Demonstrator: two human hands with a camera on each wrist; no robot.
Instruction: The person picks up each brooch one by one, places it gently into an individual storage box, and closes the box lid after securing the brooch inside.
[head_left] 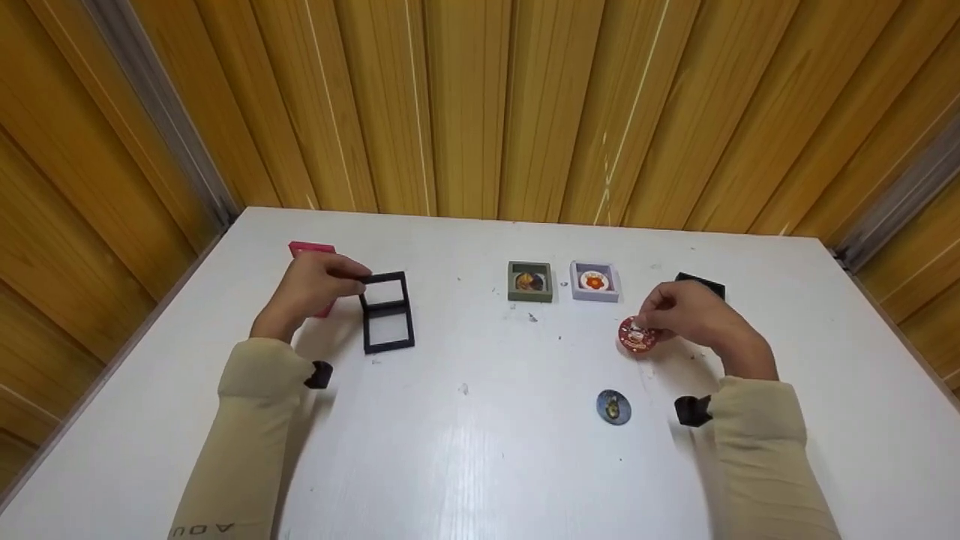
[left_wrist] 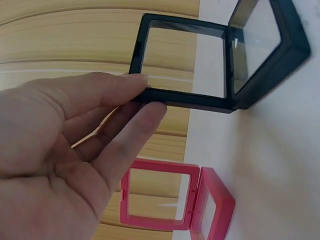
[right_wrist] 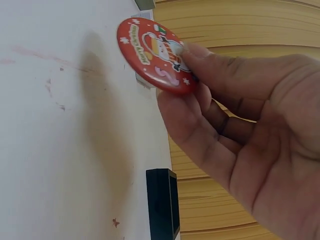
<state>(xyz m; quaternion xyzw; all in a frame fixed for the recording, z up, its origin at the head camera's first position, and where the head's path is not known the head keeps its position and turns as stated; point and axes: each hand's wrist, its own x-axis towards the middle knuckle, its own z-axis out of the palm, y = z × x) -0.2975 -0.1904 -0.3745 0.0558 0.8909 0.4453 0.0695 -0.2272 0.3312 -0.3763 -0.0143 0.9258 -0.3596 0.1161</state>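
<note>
My left hand [head_left: 313, 289] pinches the upper edge of a black hinged display frame [left_wrist: 231, 67]. Its two clear-windowed halves are spread apart at the hinge, the lower half by the white table. Close behind that hand stands a pink hinged frame [left_wrist: 192, 192], also opened, partly covered by the hand in the head view. On the other side, my right hand [head_left: 686, 311] holds a round red badge [right_wrist: 157, 55] between thumb and fingers, its printed face showing and its shadow falling on the table. A blue round badge [head_left: 613, 407] lies on the table nearer to me.
Toward the back of the table [head_left: 465, 450] sit a green square box [head_left: 529, 293] and a lilac square box [head_left: 595, 293], each with a round badge inside. A black box [head_left: 703, 284] stands behind my right hand. Wood-patterned panels [head_left: 465, 112] rise behind the table.
</note>
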